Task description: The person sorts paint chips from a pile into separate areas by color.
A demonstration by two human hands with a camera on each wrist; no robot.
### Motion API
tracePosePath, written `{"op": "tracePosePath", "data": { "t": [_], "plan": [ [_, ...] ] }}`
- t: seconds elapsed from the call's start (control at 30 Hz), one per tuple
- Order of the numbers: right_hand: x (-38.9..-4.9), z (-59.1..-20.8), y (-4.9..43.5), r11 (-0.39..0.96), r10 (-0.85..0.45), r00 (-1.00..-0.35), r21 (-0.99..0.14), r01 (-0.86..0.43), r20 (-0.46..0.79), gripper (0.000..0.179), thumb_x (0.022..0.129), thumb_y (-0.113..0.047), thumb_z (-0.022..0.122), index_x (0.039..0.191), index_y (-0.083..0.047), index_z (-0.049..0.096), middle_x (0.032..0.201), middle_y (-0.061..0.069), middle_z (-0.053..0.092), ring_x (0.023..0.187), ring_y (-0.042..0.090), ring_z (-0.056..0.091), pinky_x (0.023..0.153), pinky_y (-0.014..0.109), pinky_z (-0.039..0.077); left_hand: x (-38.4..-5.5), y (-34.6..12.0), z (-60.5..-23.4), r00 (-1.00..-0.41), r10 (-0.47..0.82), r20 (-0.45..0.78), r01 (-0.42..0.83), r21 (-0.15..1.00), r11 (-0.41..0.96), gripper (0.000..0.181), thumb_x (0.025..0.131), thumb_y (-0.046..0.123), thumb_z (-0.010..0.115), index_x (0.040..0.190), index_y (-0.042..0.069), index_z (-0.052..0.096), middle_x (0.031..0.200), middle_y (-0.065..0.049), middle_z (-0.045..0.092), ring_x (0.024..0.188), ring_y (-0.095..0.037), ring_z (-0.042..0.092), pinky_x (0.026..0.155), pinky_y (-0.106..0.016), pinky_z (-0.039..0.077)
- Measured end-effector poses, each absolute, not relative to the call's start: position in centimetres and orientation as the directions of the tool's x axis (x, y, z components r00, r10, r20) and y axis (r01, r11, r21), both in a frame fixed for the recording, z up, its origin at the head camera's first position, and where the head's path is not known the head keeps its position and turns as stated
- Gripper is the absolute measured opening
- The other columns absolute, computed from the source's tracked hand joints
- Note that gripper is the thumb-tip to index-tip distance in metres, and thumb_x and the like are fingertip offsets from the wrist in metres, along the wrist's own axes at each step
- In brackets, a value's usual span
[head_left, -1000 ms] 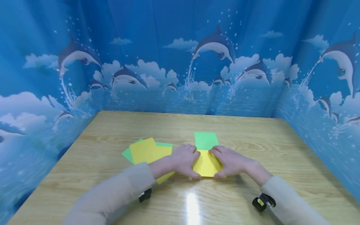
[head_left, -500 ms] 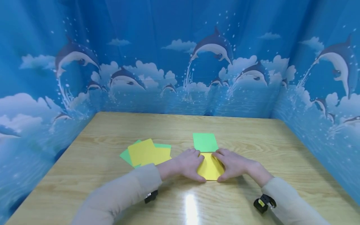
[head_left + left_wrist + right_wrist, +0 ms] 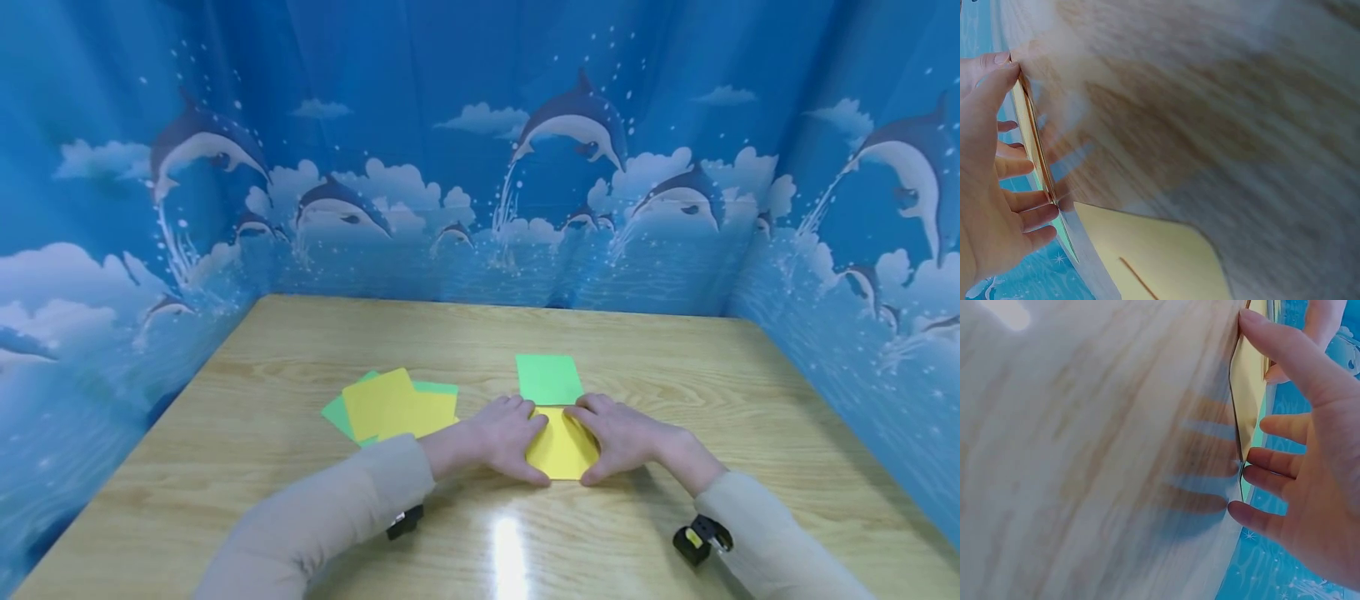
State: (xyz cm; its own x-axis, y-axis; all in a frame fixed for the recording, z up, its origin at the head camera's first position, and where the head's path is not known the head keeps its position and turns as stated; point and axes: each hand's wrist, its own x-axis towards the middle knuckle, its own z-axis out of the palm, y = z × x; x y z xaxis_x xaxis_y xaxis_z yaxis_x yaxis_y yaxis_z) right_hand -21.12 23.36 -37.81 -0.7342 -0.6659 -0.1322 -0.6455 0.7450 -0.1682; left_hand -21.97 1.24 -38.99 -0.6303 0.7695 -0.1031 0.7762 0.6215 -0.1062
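A yellow square of paper point(image 3: 560, 447) lies on the table in front of me, bent upward along its right side. My left hand point(image 3: 508, 439) holds its left edge, thumb at the near corner and fingers towards the far one. On the opposite edge my right hand point(image 3: 626, 439) holds it the same way, thumb near and fingertips far. The right wrist view shows the paper's edge point(image 3: 1246, 387) bowed between thumb and fingertips. Directly beyond it lies a green square of paper point(image 3: 550, 380), its near edge close to the yellow one's far edge.
To the left is an overlapping pile of yellow sheets point(image 3: 378, 404) and green sheets point(image 3: 339, 417), partly hidden by my left forearm. The wooden table point(image 3: 420, 333) ends at a blue dolphin-print curtain point(image 3: 420, 100) at the back and sides.
Over the first half second both hands shifted the yellow paper slightly right and towards me, and more of the green square's near part came into sight. Since then the hands have stayed nearly still.
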Motion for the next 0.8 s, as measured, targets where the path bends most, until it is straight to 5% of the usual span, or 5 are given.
{"op": "tracePosePath", "data": {
  "t": [0.8],
  "plan": [
    [-21.01,-37.90,23.12,0.699,-0.714,-0.694,-0.146,-0.700,-0.093,0.087,0.065,-0.050,0.076,0.129,0.001,0.046,0.118,0.010,0.045,0.097,0.019,0.046,0.079,0.037,0.045,-21.88,0.86,-38.60,-0.621,0.774,-0.128,0.784,-0.098,0.613,0.080,0.074,0.072,0.052,0.130,0.015,0.046,0.108,-0.001,0.049,0.095,-0.014,0.043,0.084,-0.028,0.036]
  ]
}}
